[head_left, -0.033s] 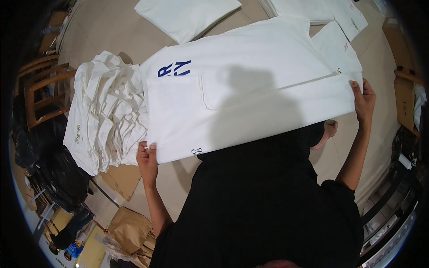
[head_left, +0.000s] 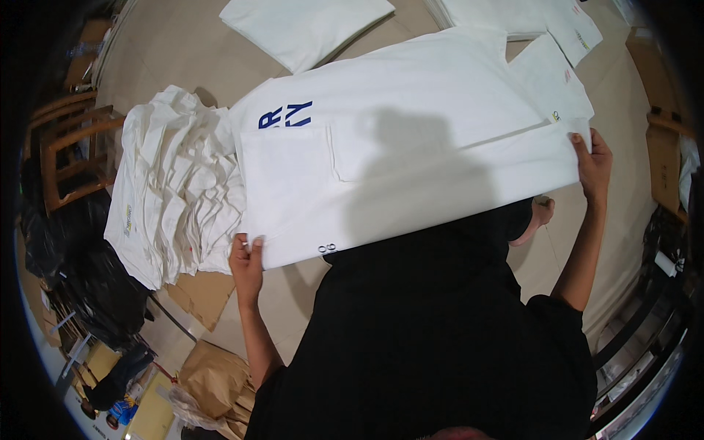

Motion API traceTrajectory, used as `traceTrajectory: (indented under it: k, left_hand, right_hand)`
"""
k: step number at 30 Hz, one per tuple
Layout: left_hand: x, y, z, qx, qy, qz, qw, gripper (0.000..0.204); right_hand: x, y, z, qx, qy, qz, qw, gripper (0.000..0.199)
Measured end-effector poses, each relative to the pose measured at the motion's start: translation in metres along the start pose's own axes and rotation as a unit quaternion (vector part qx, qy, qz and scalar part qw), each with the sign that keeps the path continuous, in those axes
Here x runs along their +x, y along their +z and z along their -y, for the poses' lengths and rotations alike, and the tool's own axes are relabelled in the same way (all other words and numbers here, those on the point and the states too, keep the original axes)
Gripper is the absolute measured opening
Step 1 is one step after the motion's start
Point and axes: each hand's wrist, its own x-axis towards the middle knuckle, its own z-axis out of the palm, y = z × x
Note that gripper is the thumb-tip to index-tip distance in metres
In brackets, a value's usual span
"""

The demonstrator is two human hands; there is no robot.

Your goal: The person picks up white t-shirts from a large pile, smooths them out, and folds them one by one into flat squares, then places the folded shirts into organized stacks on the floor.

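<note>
A white T-shirt (head_left: pixel 411 95) with dark blue printing lies spread in front of me, its near side folded over in a long strip. At the strip's left part a sleeve (head_left: pixel 290 150) lies flat on top. My left hand (head_left: pixel 246 257) pinches the near left corner of the fold, thumb on top. At the right end, my right hand (head_left: pixel 592 163) grips the fold's other corner with the thumb above the cloth. A shadow falls across the shirt's middle.
To the left rises a rumpled pile of white shirts (head_left: pixel 176 183), with cardboard (head_left: pixel 202 297) under it. Folded white cloth (head_left: pixel 304 29) lies at the far side, more white shirts (head_left: pixel 528 15) at far right. Black plastic bags (head_left: pixel 95 286), a wooden chair (head_left: pixel 70 158) and a brown paper bag (head_left: pixel 213 378) stand left.
Both hands have shifted slightly toward each other, still holding the fold's corners. The strip's near edge has moved a little with them.
</note>
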Motion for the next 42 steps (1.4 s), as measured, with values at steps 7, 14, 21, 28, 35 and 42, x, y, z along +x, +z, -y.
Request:
traceTrajectory:
  k: [7, 14, 21, 28, 35, 42]
  left_hand:
    - [0.015, 0.048, -0.004, 0.298, 0.187, -0.046, 0.935, 0.026]
    - [0.032, 0.152, -0.076, 0.276, 0.426, 0.122, 0.853, 0.034]
    - [0.048, 0.159, -0.079, 0.267, 0.396, 0.122, 0.870, 0.016]
    - [0.045, 0.176, -0.075, 0.248, 0.364, 0.070, 0.895, 0.010]
    - [0.037, 0.185, -0.056, 0.299, 0.379, -0.014, 0.876, 0.033]
    - [0.048, 0.148, -0.032, 0.272, 0.307, -0.142, 0.901, 0.054]
  right_hand:
    - [-0.012, 0.027, -0.034, 0.019, 0.026, 0.024, 0.999, 0.024]
    - [-0.017, 0.047, -0.036, 0.054, 0.093, -0.005, 0.994, 0.034]
    - [-0.023, 0.030, -0.027, 0.084, 0.010, -0.083, 0.993, 0.026]
    - [-0.012, 0.037, -0.033, -0.180, -0.028, -0.070, 0.981, 0.027]
    - [-0.021, 0.091, -0.069, -0.269, 0.004, -0.020, 0.963, 0.032]
    - [-0.018, 0.097, -0.093, -0.242, 0.016, -0.098, 0.965, 0.039]
